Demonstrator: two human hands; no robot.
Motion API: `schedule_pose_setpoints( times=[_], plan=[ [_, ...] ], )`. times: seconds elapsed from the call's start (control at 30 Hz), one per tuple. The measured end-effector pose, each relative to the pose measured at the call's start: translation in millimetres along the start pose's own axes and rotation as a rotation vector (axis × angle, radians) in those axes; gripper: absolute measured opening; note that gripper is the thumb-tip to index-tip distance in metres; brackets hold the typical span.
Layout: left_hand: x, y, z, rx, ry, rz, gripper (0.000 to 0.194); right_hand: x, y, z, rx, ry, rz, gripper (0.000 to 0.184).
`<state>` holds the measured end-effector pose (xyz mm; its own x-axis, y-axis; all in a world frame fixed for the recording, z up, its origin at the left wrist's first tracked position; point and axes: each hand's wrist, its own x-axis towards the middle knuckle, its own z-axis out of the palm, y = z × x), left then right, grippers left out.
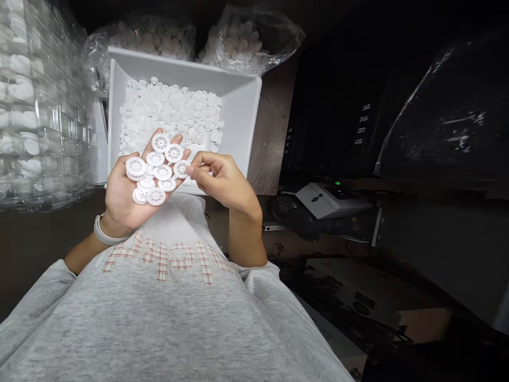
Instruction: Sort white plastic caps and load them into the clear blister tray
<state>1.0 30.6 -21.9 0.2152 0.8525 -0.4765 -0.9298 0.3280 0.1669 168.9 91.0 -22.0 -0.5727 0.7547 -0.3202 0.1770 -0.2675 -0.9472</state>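
Note:
Palm up, my left hand (123, 199) carries several white plastic wheels (163, 172) with spoked centres, heaped over its palm and fingers. The thumb and index finger of my right hand (222, 180) pinch the edge of one white plastic wheel (182, 168) at the right side of that heap. Both hands are above the near edge of a white plastic bin (238, 111). Many small white plastic pieces (167, 109) lie spread over the bin's floor; the left fingers hide some of them.
Behind the bin sit two clear plastic bags (254, 42) of similar pieces. Stacked clear trays (47, 116) holding white parts rise at the left. A grey device (330, 199) with a green light stands right of the bin, beside dark equipment.

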Motion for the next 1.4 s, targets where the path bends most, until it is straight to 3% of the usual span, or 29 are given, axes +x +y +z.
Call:
schedule_pose_setpoints(
  times=[0.23,0.43,0.57,1.0,1.07,1.17,1.23,1.27,1.4],
  plan=[
    [-0.2,1.2,-2.1,0.012,-0.032,-0.010,0.064,-2.0,0.9,-1.6,0.104,-0.006,0.038,0.051],
    [1.3,1.1,-0.3,0.006,0.075,0.015,0.060,-3.4,14.0,-1.9,0.205,-0.017,0.037,0.052],
    [1.0,0.7,-0.2,-0.014,0.082,0.020,0.059,-4.8,23.6,0.8,0.265,-0.031,0.054,0.049],
    [-3.9,2.6,3.6,-0.025,-0.013,0.025,0.059,-8.5,28.7,11.7,0.281,0.027,0.065,0.049],
    [-3.2,2.1,2.2,-0.024,-0.014,0.018,0.061,-12.9,25.7,15.5,0.117,0.163,-0.047,0.046],
    [-2.8,2.1,1.5,-0.025,-0.011,0.011,0.062,-19.9,18.4,22.2,-0.337,0.370,-0.457,0.023],
    [-3.7,2.3,3.0,-0.012,-0.002,0.011,0.062,-22.7,13.4,25.3,-0.662,0.385,-0.742,0.005],
    [-4.5,2.4,4.1,0.000,0.007,0.006,0.062,-23.4,11.1,25.9,-0.805,0.368,-0.836,0.008],
    [-7.3,2.0,7.7,0.036,0.021,-0.028,0.060,-24.7,3.0,23.2,-1.157,0.326,-0.918,0.029]
  ],
)
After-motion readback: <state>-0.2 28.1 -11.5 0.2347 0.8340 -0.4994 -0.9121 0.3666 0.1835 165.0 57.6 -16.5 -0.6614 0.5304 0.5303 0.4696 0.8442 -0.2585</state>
